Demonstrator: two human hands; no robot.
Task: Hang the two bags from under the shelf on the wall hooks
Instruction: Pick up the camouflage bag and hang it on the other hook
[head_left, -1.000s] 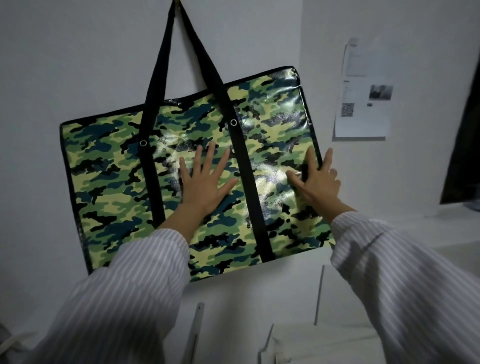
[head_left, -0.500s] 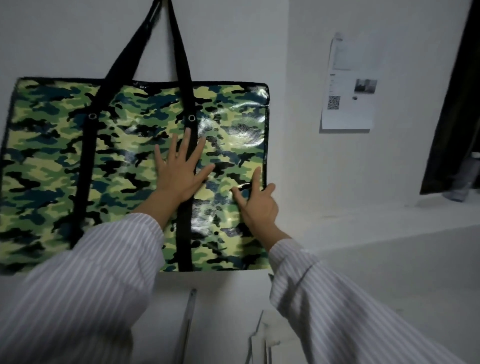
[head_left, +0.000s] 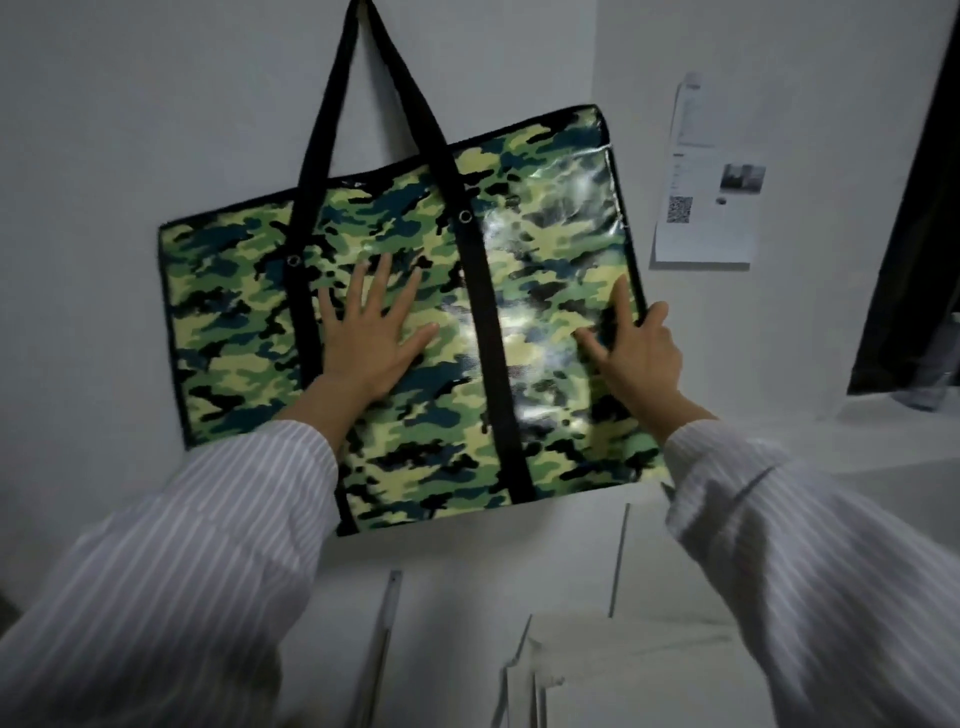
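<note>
Where the two black straps (head_left: 363, 93) rise out of the top of the frame, the camouflage bag (head_left: 415, 322) hangs flat against the white wall (head_left: 156, 104), tilted so that its right corner sits higher than its left; the hook itself is out of sight above. The left hand (head_left: 371, 338) lies palm-down on the bag's face between the two straps, fingers spread wide and gripping nothing. The right hand (head_left: 641, 353) rests near the bag's right edge, index finger and thumb stretched out on the glossy surface, the other fingers curled at or over the black border; whether they pinch that edge I cannot tell. Both arms wear pale striped sleeves (head_left: 218, 545). On the wall to the right a printed paper sheet (head_left: 711, 197) with a square code is pinned, well apart from the bag. Below, white furniture (head_left: 597, 649) shows, blurred.
</note>
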